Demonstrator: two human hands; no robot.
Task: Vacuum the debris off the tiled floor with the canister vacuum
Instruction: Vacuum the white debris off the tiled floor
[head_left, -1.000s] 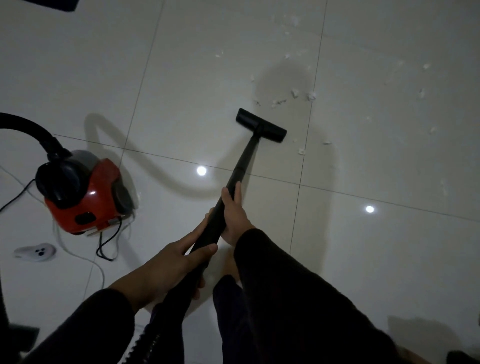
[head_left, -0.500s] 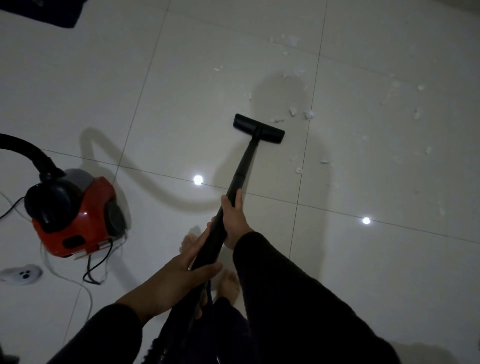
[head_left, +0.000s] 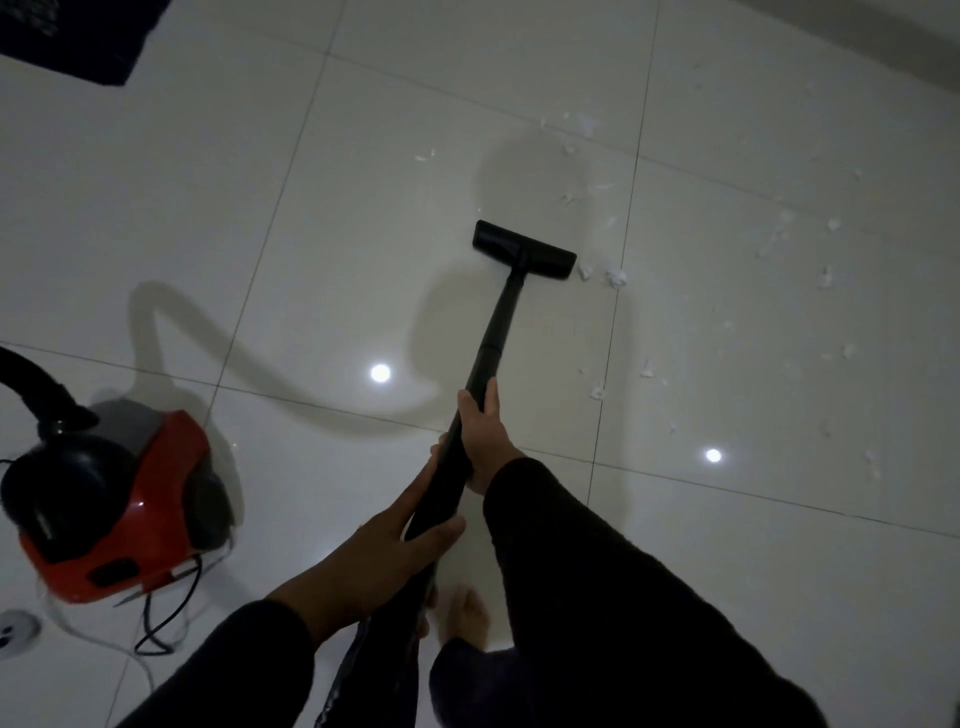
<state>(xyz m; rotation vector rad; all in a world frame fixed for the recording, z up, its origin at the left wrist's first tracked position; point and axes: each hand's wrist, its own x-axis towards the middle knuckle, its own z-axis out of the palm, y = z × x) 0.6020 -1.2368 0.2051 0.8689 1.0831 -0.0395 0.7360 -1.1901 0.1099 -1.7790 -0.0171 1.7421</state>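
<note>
Right hand grips the wand ahead of the left hand, also wrapped round it; its long axis runs forward to the floor head, debris just right

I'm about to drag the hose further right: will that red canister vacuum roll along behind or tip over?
The red canister vacuum looks squat and low, so tipping seems unlikely. The black hose leaves from its top, so a sharp sideways tug could rock it. Its black power cord lies looped beside it and might snag. Wheels aren't clearly visible.
</note>
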